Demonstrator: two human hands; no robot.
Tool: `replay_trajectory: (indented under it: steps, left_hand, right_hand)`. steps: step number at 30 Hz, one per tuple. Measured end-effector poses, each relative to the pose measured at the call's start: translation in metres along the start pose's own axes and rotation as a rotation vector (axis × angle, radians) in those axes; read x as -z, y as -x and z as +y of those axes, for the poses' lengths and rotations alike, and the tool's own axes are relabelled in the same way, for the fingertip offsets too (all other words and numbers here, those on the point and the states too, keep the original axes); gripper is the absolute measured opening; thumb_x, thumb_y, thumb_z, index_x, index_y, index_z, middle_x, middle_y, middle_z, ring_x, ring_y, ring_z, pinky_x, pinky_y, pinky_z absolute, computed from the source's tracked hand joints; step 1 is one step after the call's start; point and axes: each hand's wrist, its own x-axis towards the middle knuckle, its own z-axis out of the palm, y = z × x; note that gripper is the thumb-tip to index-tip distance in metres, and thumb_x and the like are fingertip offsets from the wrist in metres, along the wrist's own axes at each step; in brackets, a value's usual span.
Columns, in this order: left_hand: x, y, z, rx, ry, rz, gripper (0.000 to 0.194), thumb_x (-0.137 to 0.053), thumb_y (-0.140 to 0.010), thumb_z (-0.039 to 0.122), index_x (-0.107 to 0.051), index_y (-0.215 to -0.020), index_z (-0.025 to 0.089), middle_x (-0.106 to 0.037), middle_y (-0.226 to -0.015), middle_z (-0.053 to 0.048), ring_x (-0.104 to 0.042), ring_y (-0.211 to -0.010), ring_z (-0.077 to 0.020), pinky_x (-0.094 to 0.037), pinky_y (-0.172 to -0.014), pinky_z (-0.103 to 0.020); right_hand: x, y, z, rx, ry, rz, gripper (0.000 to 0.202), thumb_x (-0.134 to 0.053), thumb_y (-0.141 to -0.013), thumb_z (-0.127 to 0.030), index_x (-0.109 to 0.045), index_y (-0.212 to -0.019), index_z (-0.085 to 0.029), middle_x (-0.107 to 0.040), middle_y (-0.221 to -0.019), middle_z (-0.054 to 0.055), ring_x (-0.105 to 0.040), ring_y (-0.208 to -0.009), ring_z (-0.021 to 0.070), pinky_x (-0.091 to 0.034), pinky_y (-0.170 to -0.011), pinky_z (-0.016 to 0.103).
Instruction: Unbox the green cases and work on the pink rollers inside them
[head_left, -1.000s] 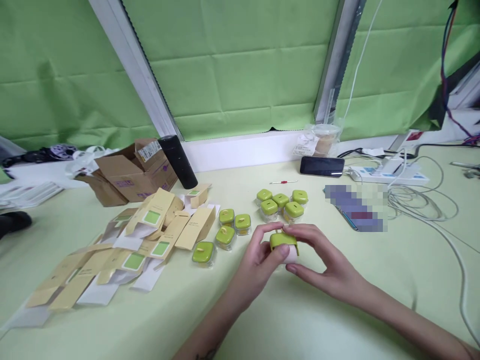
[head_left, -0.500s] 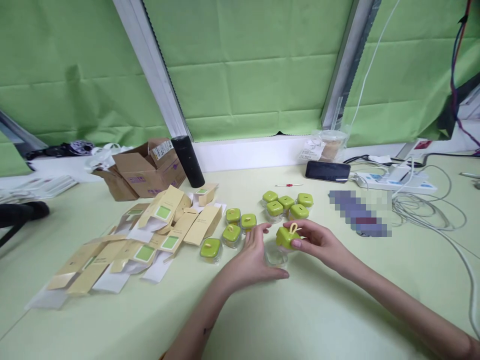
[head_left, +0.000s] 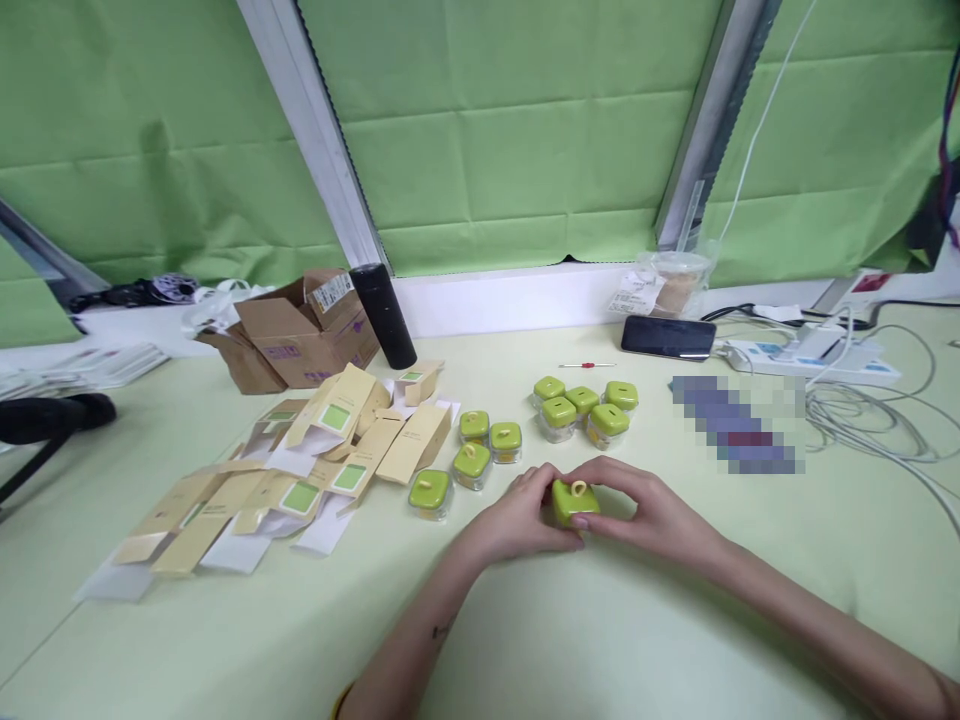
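Both hands are at a small square jar in front of me. Its green lid (head_left: pixel 571 508), with a yellow loop standing on top, sits on the jar, whose clear body is mostly hidden. My left hand (head_left: pixel 523 518) is wrapped round the jar's left side. With thumb and fingers, my right hand (head_left: pixel 646 502) grips the lid from the right. To the left stand several clear jars with looped green lids, the nearest being a lidded jar (head_left: pixel 430 492). Behind my hands is another cluster, including a jar with a slotted lid (head_left: pixel 559 415) and no loop.
Opened kraft paper boxes (head_left: pixel 300 480) lie piled at left, before a cardboard carton (head_left: pixel 300 335) and a black bottle (head_left: pixel 384 315). Toward the back right are a red-handled thin tool (head_left: pixel 588 365), a phone (head_left: pixel 667 337), a power strip (head_left: pixel 814 360) and coiled cables (head_left: pixel 855 430).
My right hand has lowered the green lid from above the clear jar onto it. My left hand has closed in round the jar. The whole view has shifted slightly.
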Motion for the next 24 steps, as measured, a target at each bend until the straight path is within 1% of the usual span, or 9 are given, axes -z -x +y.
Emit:
replay_trajectory:
  steps: [3, 9, 14, 18, 21, 24]
  left_hand:
    - [0.000, 0.001, 0.001, 0.006, -0.008, 0.003, 0.042, -0.071, -0.061, 0.036, -0.048, -0.092, 0.020, -0.050, -0.093, -0.001, -0.048, -0.091, -0.0219, -0.038, -0.068, -0.027]
    - [-0.001, 0.004, 0.003, 0.005, -0.033, 0.010, 0.042, -0.069, -0.063, 0.036, -0.048, -0.097, 0.023, -0.050, -0.098, -0.001, -0.048, -0.095, -0.0228, -0.039, -0.073, -0.029]
    - [-0.002, 0.003, 0.002, -0.001, -0.062, 0.011, 0.039, -0.068, -0.064, 0.038, -0.047, -0.093, 0.022, -0.049, -0.094, -0.002, -0.048, -0.094, -0.0235, -0.040, -0.072, -0.029]
    - [-0.003, 0.003, 0.001, -0.016, -0.032, 0.025, 0.041, -0.067, -0.065, 0.042, -0.049, -0.098, 0.023, -0.051, -0.100, -0.003, -0.047, -0.099, -0.0247, -0.040, -0.076, -0.031]
    - [-0.004, 0.003, 0.000, 0.003, -0.010, 0.024, 0.045, -0.068, -0.065, 0.043, -0.049, -0.101, 0.023, -0.051, -0.106, -0.005, -0.047, -0.103, -0.0262, -0.040, -0.079, -0.033]
    - [-0.004, 0.004, 0.000, 0.064, 0.008, 0.025, 0.055, -0.071, -0.060, 0.045, -0.048, -0.104, 0.022, -0.050, -0.111, -0.008, -0.046, -0.107, -0.0284, -0.040, -0.081, -0.034]
  right_hand:
    - [0.000, 0.001, 0.001, 0.027, -0.004, 0.004, 0.030, -0.063, -0.082, -0.036, -0.060, -0.108, -0.022, -0.066, -0.107, 0.005, -0.061, -0.100, 0.0209, -0.048, -0.089, 0.035]
    - [-0.002, 0.002, 0.004, -0.003, -0.029, 0.064, 0.028, -0.062, -0.083, -0.039, -0.061, -0.105, -0.022, -0.066, -0.107, 0.007, -0.061, -0.101, 0.0228, -0.049, -0.089, 0.038]
    - [-0.002, 0.002, 0.006, 0.061, 0.061, 0.035, 0.031, -0.062, -0.083, -0.036, -0.061, -0.110, -0.023, -0.065, -0.110, 0.008, -0.061, -0.101, 0.0231, -0.050, -0.087, 0.040]
    - [-0.005, 0.002, 0.010, 0.133, 0.174, 0.023, 0.032, -0.065, -0.081, -0.035, -0.062, -0.111, -0.025, -0.067, -0.108, 0.008, -0.059, -0.105, 0.0246, -0.049, -0.090, 0.043]
    - [-0.009, 0.003, 0.013, 0.067, 0.151, 0.013, 0.031, -0.066, -0.079, -0.037, -0.064, -0.107, -0.025, -0.062, -0.114, 0.008, -0.058, -0.107, 0.0242, -0.049, -0.090, 0.041]
    - [-0.008, 0.004, 0.014, 0.000, 0.076, -0.041, 0.034, -0.069, -0.075, -0.037, -0.063, -0.106, -0.023, -0.057, -0.115, 0.008, -0.057, -0.107, 0.0240, -0.050, -0.088, 0.038]
